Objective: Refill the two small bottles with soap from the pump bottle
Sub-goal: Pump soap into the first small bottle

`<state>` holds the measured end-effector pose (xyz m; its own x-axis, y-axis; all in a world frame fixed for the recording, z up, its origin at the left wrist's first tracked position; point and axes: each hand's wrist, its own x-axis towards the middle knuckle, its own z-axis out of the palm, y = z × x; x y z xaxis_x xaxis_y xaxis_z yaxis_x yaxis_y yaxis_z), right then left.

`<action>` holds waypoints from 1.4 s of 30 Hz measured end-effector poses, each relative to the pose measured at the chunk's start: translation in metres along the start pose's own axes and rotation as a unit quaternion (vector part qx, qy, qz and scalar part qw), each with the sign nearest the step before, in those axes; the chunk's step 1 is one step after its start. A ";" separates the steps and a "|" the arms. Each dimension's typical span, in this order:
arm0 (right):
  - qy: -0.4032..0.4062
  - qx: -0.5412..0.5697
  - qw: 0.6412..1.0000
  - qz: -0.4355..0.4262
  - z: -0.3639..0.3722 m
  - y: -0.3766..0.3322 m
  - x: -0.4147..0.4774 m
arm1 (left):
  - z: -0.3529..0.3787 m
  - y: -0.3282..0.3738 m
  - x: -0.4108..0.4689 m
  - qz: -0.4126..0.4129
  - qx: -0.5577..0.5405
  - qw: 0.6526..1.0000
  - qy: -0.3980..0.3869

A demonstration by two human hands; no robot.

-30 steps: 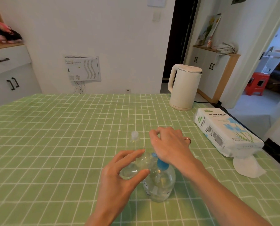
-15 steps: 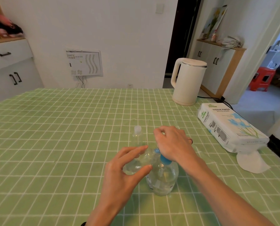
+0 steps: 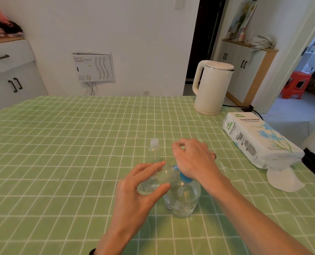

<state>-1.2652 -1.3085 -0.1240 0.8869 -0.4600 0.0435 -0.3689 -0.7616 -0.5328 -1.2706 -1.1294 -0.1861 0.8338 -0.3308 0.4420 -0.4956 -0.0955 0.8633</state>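
Note:
The clear pump bottle [image 3: 183, 201] with a blue collar stands on the green checked tablecloth, near the front middle. My right hand [image 3: 193, 159] lies over its pump head with fingers curled around it; the head itself is hidden. My left hand [image 3: 134, 196] pinches a small clear bottle [image 3: 154, 184] between thumb and fingers. That bottle is tilted, with its mouth up against the pump under my right hand. A second small clear bottle [image 3: 154, 150] with a white cap stands upright just behind, apart from both hands.
A white electric kettle [image 3: 210, 87] stands at the back right of the table [image 3: 61, 144], its cord running off the edge. A pack of tissue paper [image 3: 257, 140] lies along the right edge with a loose tissue [image 3: 283, 179] in front of it.
Both hands keep their hold on the small bottle and the pump. They sit slightly higher and further right in the view; nothing was let go.

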 end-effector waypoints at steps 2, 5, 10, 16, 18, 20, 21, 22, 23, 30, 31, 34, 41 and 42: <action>0.002 -0.002 1.000 0.000 0.002 0.001 0.000 | 0.000 -0.001 -0.001 0.003 0.001 1.000 0.000; 0.011 -0.003 1.000 0.000 0.001 0.002 0.000 | -0.001 -0.001 -0.002 0.005 0.000 1.000 0.000; 0.016 -0.011 1.000 -0.014 -0.007 -0.004 0.000 | -0.003 0.005 0.001 0.013 0.000 1.000 -0.001; 0.006 -0.003 1.000 -0.011 -0.007 -0.004 0.000 | -0.002 0.006 0.002 0.015 -0.004 1.000 -0.001; -0.006 -0.002 1.000 -0.002 -0.005 -0.002 0.001 | -0.001 0.004 0.002 0.009 -0.008 1.000 -0.002; -0.017 -0.009 1.000 0.005 -0.003 0.000 0.003 | -0.001 0.001 0.001 0.004 -0.003 1.000 -0.002; -0.023 -0.009 1.000 0.008 -0.002 0.000 0.003 | -0.001 0.001 0.000 0.002 0.000 1.000 -0.002; -0.026 -0.005 1.000 0.011 -0.001 0.001 0.003 | 0.000 0.000 0.000 0.002 0.001 1.000 -0.002; -0.026 -0.002 1.000 0.011 0.000 0.001 0.002 | 0.000 -0.001 0.000 0.003 0.003 1.000 -0.002; -0.001 -0.005 1.000 -0.001 -0.005 -0.002 0.000 | -0.001 0.004 0.001 0.007 -0.003 1.000 0.002; 0.006 -0.010 1.000 -0.007 -0.007 -0.003 0.000 | -0.001 0.004 0.001 0.008 -0.004 1.000 0.003; 0.014 -0.013 1.000 -0.015 -0.009 -0.007 -0.001 | -0.001 0.005 0.002 0.009 -0.005 1.000 0.004; -0.028 0.011 0.999 0.015 -0.004 -0.001 0.000 | 0.000 0.002 0.001 -0.002 0.001 1.000 0.002; -0.032 0.008 0.999 0.016 -0.003 -0.001 0.000 | 0.000 0.002 0.000 -0.004 0.001 1.000 0.001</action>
<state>-1.2656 -1.3093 -0.1209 0.8908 -0.4535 -0.0272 -0.3930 -0.7392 -0.5469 -1.2711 -1.1301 -0.1844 0.8389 -0.3272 0.4350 -0.4884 -0.0995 0.8669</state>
